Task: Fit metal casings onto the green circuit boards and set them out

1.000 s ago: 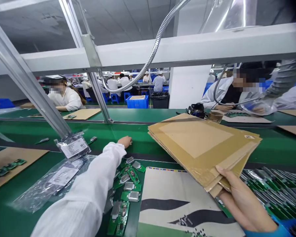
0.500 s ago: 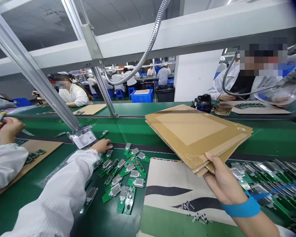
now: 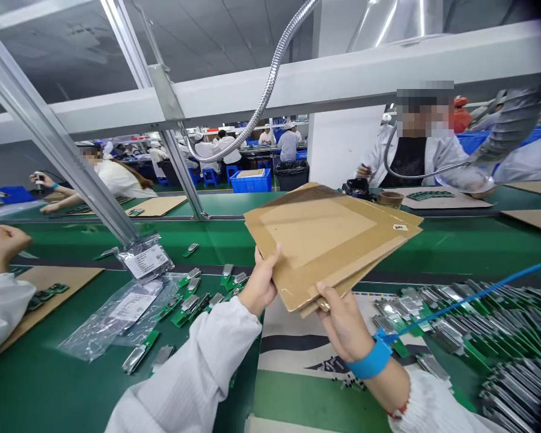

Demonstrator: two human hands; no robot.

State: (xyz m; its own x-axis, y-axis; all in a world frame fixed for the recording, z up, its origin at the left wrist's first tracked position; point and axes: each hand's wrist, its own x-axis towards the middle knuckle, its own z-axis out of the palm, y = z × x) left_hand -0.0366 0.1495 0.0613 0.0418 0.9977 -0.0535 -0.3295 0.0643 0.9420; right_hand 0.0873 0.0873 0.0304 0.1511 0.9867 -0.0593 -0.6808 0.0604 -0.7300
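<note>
A small stack of taped cardboard sheets (image 3: pixel 329 234) is held up in front of me, tilted above the bench. My right hand (image 3: pixel 342 319) is closed on its near corner, the thumb on top; a blue wrist strap (image 3: pixel 369 358) circles that wrist. On the stack's left edge, my left hand (image 3: pixel 264 279) is closed with the thumb over the top sheet. Beneath the stack lies a printed mat (image 3: pixel 288 391) with small loose pieces (image 3: pixel 349 382) on it. Green circuit boards with metal cans (image 3: pixel 187 310) lie scattered left of the mat, partly hidden by my left arm.
Rows of circuit boards (image 3: pixel 491 331) fill the bench at right, crossed by a blue cord (image 3: pixel 473 294). Plastic bags (image 3: pixel 128 307) lie at left, near a metal post (image 3: pixel 85 156). A co-worker's hand (image 3: pixel 4 243) is at far left. A flexible metal hose (image 3: pixel 270 78) hangs overhead.
My left hand has left the scattered boards and moved right onto the cardboard stack's left edge. The stack and my right hand appear farther left, and the view has shifted.
</note>
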